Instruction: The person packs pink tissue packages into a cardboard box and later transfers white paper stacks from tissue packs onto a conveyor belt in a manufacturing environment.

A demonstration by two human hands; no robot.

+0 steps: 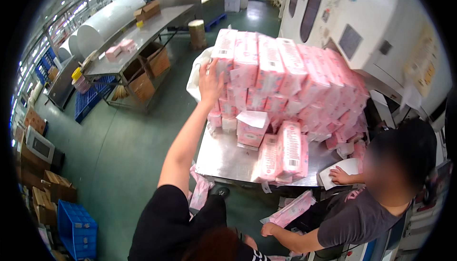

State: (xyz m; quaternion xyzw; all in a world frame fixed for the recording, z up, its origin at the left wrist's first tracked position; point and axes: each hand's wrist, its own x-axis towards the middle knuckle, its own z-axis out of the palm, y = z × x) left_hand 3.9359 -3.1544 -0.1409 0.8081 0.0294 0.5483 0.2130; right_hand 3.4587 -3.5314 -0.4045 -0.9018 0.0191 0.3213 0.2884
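Observation:
My left hand [210,81] reaches up to the left end of a tall stack of pink tissue packs [295,70]. Its fingers are spread and lie against the side of the end pack [225,44] in the top row, not closed round it. The stack rests on a steel table [216,158]. In front of it stand an opened pink pack with a white flap [252,128] and a few upright packs [289,151] near the table's front edge. I do not see my right hand; a small patch of skin at the lower edge is too unclear to name.
At the right, a co-worker rests one hand [339,175] on a white sheet and holds a pink wrapper or pack [293,209] in the other. A white machine [357,18] stands behind the stack. Left are a long steel bench [157,23], large white rolls [112,20] and a blue crate [77,230].

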